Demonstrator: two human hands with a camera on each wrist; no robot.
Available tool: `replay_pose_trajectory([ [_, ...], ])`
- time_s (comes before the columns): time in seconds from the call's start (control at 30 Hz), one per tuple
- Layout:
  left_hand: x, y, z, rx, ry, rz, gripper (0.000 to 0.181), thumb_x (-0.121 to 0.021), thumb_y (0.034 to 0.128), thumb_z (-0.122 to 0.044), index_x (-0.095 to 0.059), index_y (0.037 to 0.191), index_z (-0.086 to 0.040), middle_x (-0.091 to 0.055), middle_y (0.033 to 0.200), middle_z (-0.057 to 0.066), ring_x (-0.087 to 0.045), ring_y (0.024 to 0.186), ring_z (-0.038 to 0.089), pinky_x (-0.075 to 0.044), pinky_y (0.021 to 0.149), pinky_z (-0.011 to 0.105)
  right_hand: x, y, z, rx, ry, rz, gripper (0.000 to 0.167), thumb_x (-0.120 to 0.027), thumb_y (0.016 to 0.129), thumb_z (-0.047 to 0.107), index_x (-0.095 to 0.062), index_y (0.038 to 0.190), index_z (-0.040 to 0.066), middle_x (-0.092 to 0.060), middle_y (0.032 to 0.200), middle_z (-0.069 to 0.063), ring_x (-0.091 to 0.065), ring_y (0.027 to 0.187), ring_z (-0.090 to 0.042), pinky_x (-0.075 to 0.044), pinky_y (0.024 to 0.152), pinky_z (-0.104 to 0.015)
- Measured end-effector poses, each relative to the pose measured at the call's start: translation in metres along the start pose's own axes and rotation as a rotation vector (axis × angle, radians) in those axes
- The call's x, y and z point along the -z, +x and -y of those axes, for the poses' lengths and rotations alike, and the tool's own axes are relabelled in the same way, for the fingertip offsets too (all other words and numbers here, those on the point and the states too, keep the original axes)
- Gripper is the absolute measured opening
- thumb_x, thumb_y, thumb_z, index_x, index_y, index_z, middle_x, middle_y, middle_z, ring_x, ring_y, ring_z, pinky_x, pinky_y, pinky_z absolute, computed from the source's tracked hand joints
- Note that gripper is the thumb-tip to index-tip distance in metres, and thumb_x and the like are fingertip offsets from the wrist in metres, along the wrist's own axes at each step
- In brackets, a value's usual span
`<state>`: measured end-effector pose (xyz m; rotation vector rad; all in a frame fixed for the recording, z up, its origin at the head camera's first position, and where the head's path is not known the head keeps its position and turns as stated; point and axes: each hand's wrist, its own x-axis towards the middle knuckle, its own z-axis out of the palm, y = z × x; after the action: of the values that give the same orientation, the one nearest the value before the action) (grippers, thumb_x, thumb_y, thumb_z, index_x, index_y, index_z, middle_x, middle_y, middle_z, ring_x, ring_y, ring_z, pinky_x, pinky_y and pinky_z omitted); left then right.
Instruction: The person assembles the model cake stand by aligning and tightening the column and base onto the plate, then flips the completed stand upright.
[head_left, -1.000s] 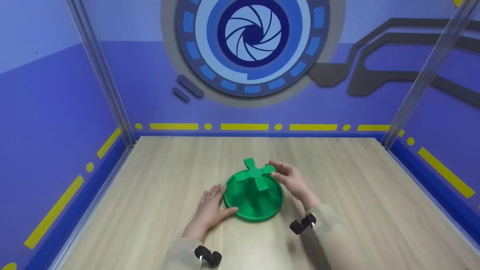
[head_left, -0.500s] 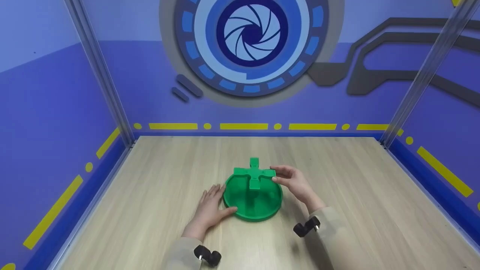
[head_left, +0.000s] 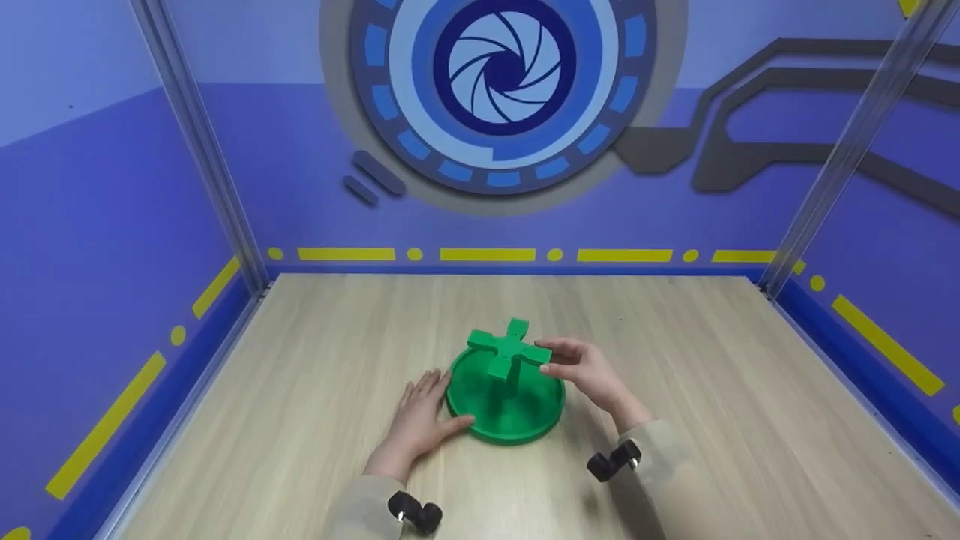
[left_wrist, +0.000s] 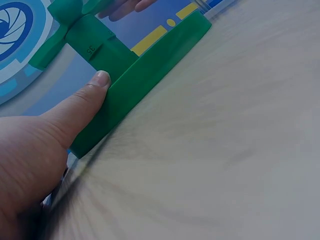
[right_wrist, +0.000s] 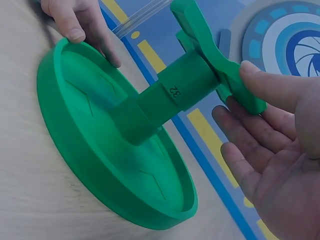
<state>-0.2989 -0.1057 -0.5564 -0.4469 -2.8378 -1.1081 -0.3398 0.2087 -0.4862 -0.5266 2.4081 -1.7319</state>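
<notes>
A round green dish (head_left: 517,427) with a raised rim sits on the table. From its middle rises a stepped green post (right_wrist: 172,90), marked with small numbers. A four-armed green cross-shaped handle (head_left: 510,347) tops the post. The right hand (head_left: 596,375) pinches one arm of the handle, its thumb (right_wrist: 270,87) on one face and fingers behind. On the other side, the left hand (head_left: 416,424) rests against the dish with its fingers straight along the outer side. Its thumb (left_wrist: 85,102) lies on the rim.
The wooden table (head_left: 337,315) is bounded by blue printed panels (head_left: 300,165) at the back and sides. Metal posts (head_left: 202,142) stand at the back corners. Both wrists carry small black cameras (head_left: 615,460).
The cross-shaped handle has turned clockwise as seen from above. The right hand has moved slightly toward the person with the arm it pinches. The left hand and dish have stayed in place.
</notes>
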Motion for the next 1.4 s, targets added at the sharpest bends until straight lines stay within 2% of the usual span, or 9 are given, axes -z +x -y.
replay_pose_trajectory([
  [0.17, 0.0, 0.0, 0.0, 0.002, 0.001, -0.001, 0.097, -0.076, 0.0871, -0.056, -0.037, 0.158, -0.002, -0.034, 0.164, 0.027, -0.025, 0.156, 0.044, -0.012, 0.131, 0.062, -0.003, -0.002, 0.002, 0.003, 0.001, 0.01, 0.05, -0.076, 0.094, 0.019, -0.063, 0.14, 0.005, -0.065, 0.138, -0.018, -0.068, 0.115, -0.02, -0.057, 0.096, -0.023],
  [0.3, -0.001, 0.0, 0.001, 0.008, 0.001, 0.004, 0.098, -0.076, 0.087, -0.056, -0.037, 0.159, -0.002, -0.034, 0.164, 0.027, -0.024, 0.157, 0.044, -0.011, 0.131, 0.061, -0.006, -0.003, 0.003, -0.009, 0.005, 0.013, 0.051, -0.078, 0.092, 0.018, -0.064, 0.14, 0.008, -0.065, 0.14, -0.016, -0.068, 0.111, -0.016, -0.057, 0.092, -0.021],
  [0.5, -0.002, 0.001, 0.002, 0.014, 0.002, 0.007, 0.098, -0.074, 0.0872, -0.059, -0.036, 0.159, -0.003, -0.033, 0.165, 0.026, -0.024, 0.157, 0.043, -0.01, 0.131, 0.06, -0.009, -0.005, 0.005, 0.015, -0.021, 0.021, 0.053, -0.079, 0.091, 0.018, -0.063, 0.14, 0.005, -0.064, 0.142, -0.018, -0.065, 0.122, -0.028, -0.056, 0.095, -0.021],
  [0.57, -0.002, 0.001, 0.002, 0.012, 0.003, 0.006, 0.099, -0.074, 0.0872, -0.059, -0.036, 0.159, -0.003, -0.034, 0.165, 0.026, -0.024, 0.157, 0.044, -0.011, 0.131, 0.061, -0.011, -0.006, 0.006, 0.02, -0.024, 0.017, 0.054, -0.08, 0.09, 0.019, -0.063, 0.139, 0.004, -0.064, 0.142, -0.019, -0.064, 0.125, -0.032, -0.056, 0.098, -0.023],
  [0.77, -0.001, 0.001, 0.001, 0.008, 0.005, 0.001, 0.098, -0.075, 0.0873, -0.058, -0.037, 0.158, -0.002, -0.034, 0.164, 0.026, -0.025, 0.157, 0.044, -0.011, 0.131, 0.061, -0.014, -0.007, 0.007, 0.024, -0.013, 0.011, 0.052, -0.08, 0.09, 0.018, -0.064, 0.138, 0.002, -0.064, 0.141, -0.019, -0.061, 0.132, -0.037, -0.053, 0.111, -0.046],
  [0.83, -0.001, 0.001, 0.001, 0.011, 0.006, 0.002, 0.098, -0.075, 0.0874, -0.058, -0.037, 0.158, -0.002, -0.034, 0.164, 0.026, -0.025, 0.157, 0.044, -0.011, 0.131, 0.061, -0.015, -0.007, 0.006, 0.025, -0.017, 0.013, 0.052, -0.08, 0.091, 0.019, -0.064, 0.137, 0.003, -0.064, 0.14, -0.019, -0.06, 0.133, -0.037, -0.051, 0.113, -0.05],
  [0.9, -0.001, 0.0, 0.001, 0.013, 0.007, 0.003, 0.097, -0.075, 0.0874, -0.057, -0.038, 0.158, -0.002, -0.035, 0.164, 0.026, -0.025, 0.157, 0.044, -0.011, 0.131, 0.061, -0.016, -0.008, 0.005, 0.031, -0.02, 0.009, 0.051, -0.08, 0.09, 0.018, -0.064, 0.136, 0.002, -0.065, 0.139, -0.019, -0.061, 0.131, -0.036, -0.052, 0.112, -0.048],
  [1.13, -0.001, 0.0, 0.001, 0.012, 0.008, -0.001, 0.096, -0.075, 0.0876, -0.057, -0.039, 0.158, -0.002, -0.035, 0.164, 0.026, -0.025, 0.157, 0.043, -0.012, 0.131, 0.061, -0.023, -0.009, 0.007, 0.039, -0.021, -0.01, 0.047, -0.081, 0.09, 0.018, -0.066, 0.131, 0.0, -0.07, 0.129, -0.018, -0.068, 0.116, -0.022, -0.058, 0.095, -0.024],
  [1.4, -0.001, 0.0, 0.001, 0.022, 0.02, 0.007, 0.097, -0.074, 0.0875, -0.058, -0.038, 0.158, -0.003, -0.035, 0.164, 0.026, -0.025, 0.157, 0.043, -0.013, 0.131, 0.061, -0.032, -0.009, 0.01, 0.017, -0.034, -0.038, 0.045, -0.082, 0.089, 0.017, -0.066, 0.128, 0.001, -0.07, 0.127, -0.016, -0.069, 0.116, -0.026, -0.06, 0.097, -0.03],
])
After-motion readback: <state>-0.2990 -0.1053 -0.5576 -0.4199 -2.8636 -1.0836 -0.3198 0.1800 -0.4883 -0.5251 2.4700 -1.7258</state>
